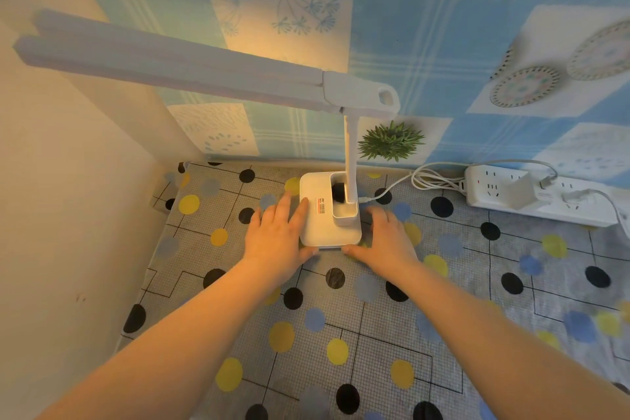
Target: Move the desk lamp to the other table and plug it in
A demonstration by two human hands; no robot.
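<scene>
A white desk lamp stands near the back of a table covered in a dotted cloth [341, 334]. Its flat square base [324, 215] holds a small cup-shaped holder with a dark object inside. A thin post rises to a long double-bar head [170, 61] that reaches left and glows warm. My left hand [278, 232] lies against the base's left side, fingers spread. My right hand [385, 237] touches the base's right front corner. The lamp's white cord [402, 181] runs right from the base to a white power strip [531, 194].
A small green spiky plant [390, 141] sits behind the lamp post against the blue patterned wall. The power strip lies at the back right with another cable plugged in. A beige wall [68, 181] closes the left side.
</scene>
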